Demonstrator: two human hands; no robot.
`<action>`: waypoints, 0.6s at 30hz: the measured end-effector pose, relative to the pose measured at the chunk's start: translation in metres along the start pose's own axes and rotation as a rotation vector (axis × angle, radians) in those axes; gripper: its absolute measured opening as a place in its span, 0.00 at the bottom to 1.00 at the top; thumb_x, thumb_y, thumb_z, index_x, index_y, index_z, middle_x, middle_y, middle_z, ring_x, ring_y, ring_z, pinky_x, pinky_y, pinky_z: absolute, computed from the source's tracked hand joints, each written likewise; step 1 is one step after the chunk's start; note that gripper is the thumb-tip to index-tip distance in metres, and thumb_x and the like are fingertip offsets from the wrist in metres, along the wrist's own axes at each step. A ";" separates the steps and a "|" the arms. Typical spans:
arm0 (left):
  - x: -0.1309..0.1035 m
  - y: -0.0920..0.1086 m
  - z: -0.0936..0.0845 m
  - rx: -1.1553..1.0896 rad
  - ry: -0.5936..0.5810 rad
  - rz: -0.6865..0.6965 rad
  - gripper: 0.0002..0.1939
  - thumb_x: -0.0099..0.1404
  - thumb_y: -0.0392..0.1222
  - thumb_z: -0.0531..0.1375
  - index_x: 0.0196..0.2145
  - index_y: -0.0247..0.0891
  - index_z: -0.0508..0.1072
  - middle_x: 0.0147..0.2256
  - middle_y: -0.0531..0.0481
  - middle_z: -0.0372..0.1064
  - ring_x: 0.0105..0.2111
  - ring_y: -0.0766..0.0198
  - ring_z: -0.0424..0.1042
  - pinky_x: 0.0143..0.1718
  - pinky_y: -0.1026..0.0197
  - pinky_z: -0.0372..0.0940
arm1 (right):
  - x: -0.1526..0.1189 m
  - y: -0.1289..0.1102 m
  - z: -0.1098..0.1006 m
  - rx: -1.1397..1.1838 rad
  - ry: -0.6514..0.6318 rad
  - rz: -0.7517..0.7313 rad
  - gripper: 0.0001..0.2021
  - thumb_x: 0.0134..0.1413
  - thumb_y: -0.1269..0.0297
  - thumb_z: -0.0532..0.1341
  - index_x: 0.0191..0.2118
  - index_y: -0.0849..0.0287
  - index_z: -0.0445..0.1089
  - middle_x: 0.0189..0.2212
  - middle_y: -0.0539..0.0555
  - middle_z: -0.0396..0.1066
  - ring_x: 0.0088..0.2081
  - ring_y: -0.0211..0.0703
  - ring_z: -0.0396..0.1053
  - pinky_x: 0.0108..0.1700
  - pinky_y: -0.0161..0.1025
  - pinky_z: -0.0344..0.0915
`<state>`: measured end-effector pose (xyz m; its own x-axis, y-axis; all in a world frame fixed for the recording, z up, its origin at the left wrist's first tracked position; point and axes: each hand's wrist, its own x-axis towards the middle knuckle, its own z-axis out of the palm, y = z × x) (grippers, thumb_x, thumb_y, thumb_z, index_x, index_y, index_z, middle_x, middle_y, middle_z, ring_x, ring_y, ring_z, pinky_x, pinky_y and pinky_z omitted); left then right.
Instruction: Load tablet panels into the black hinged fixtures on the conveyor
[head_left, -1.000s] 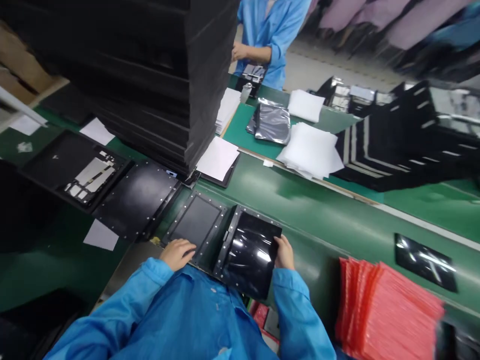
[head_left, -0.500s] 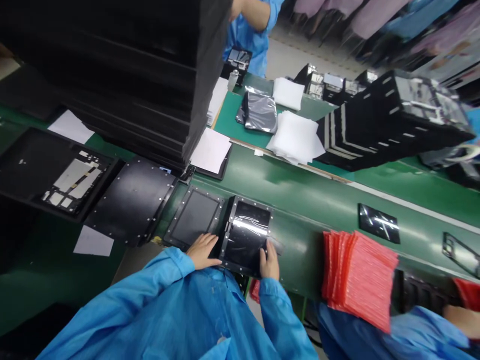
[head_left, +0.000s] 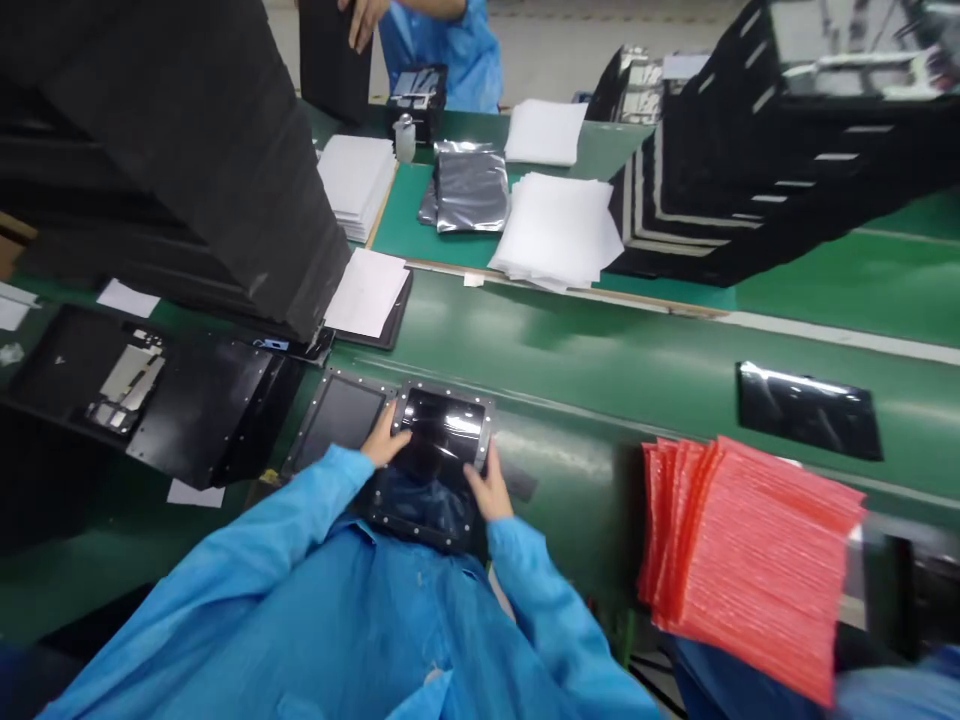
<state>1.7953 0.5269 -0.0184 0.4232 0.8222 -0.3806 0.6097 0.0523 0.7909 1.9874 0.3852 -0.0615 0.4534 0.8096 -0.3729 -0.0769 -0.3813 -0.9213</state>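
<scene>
A flat black frame [head_left: 385,512] with bright studs along its edges lies in front of me, close to my body. Inside it sits a glossy dark screen panel [head_left: 442,425] that reflects the lights. My left hand [head_left: 386,440] grips the frame's left side, its thumb lying over the glass. On the opposite side, my right hand [head_left: 489,487] holds the right edge, thumb on the panel and fingers along the rim. Just left of it lies a second studded frame [head_left: 341,410] with a dull grey middle. The undersides of both hands' fingers are hidden.
Tall stacked black trays [head_left: 225,170] rise at left, and more stacked trays [head_left: 720,190] stand back right. Red bubble-wrap bags [head_left: 757,550] overhang the bench edge at right. A loose dark panel [head_left: 810,410] lies beyond them. A co-worker's hand [head_left: 365,20] holds a black board across the bench.
My left hand has gone from the frame's near left corner up to its left side. My right thumb now lies over the glass. The whole view has turned.
</scene>
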 end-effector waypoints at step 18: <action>-0.049 0.024 0.024 0.587 -0.138 0.437 0.26 0.59 0.46 0.61 0.54 0.36 0.66 0.58 0.39 0.60 0.61 0.48 0.54 0.62 0.45 0.48 | 0.098 -0.037 -0.005 0.031 0.033 -0.107 0.27 0.42 0.47 0.58 0.46 0.61 0.64 0.43 0.60 0.68 0.45 0.53 0.65 0.51 0.51 0.59</action>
<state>1.8053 0.4746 0.0075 0.7662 0.6176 -0.1773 0.6076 -0.6065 0.5129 2.0390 0.4770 -0.0634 0.4892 0.8297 -0.2687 -0.0535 -0.2789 -0.9588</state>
